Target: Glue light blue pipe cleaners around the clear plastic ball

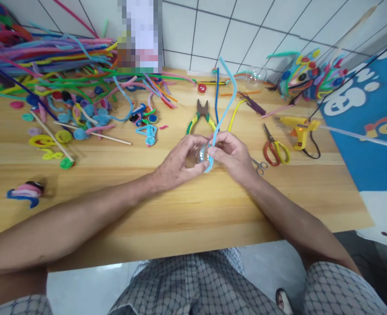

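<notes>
Wooden tabletop (pixel 180 218) against white tiled wall (pixel 213 30). Far left: heap of multicoloured fuzzy stems (pixel 58 54); nearer, pale stick (pixel 52 136) among coiled pieces (pixel 95 114). Centre: pliers (pixel 203 115), yellow-green handles spread; red piece (pixel 202 88) just beyond. Right: orange-and-yellow-handled scissors (pixel 272 148), small metal scissors (pixel 261 166) near; yellow glue gun (pixel 299 129) farther right, beside blue sheet (pixel 351 148) with white lettering.

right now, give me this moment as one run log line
left hand: holds clear ball | right hand: pinches light-blue pipe cleaner | pliers: on table
</notes>
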A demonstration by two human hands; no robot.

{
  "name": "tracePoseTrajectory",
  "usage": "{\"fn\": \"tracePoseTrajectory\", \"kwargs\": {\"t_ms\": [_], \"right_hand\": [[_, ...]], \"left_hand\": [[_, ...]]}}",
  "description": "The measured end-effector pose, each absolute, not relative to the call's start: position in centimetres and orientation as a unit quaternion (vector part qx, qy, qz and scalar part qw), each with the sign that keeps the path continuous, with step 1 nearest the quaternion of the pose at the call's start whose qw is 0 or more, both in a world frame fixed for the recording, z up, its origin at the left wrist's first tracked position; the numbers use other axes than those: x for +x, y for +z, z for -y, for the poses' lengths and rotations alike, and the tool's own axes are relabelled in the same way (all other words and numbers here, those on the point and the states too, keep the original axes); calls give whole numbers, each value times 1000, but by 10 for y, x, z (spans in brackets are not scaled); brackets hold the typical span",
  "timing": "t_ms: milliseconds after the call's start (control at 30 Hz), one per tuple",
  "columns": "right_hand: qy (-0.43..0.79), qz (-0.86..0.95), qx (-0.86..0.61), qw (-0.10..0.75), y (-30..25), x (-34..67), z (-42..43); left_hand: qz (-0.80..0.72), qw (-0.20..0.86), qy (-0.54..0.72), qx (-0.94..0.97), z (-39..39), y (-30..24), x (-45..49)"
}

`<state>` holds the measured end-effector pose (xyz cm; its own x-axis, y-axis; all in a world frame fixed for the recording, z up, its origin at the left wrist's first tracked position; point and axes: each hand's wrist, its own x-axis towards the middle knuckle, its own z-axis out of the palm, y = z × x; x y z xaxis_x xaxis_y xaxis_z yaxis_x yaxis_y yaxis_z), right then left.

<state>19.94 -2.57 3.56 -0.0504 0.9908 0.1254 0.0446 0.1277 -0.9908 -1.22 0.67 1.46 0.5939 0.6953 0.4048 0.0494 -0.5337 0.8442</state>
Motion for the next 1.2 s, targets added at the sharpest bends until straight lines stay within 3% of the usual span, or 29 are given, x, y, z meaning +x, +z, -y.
{"fn": "tracePoseTrajectory", "kwargs": {"t_ms": [700, 1067, 1200], "right_hand": [[463, 532, -469, 532, 34, 191, 26], [468, 528, -464, 536, 31, 190, 23], [484, 522, -453, 537, 29, 190, 22]], "left_hand": [[-185, 436, 399, 785, -7, -9, -14], [-170, 236, 417, 861, -3, 9, -21], [-164, 212, 412, 871, -3, 11, -20]]}}
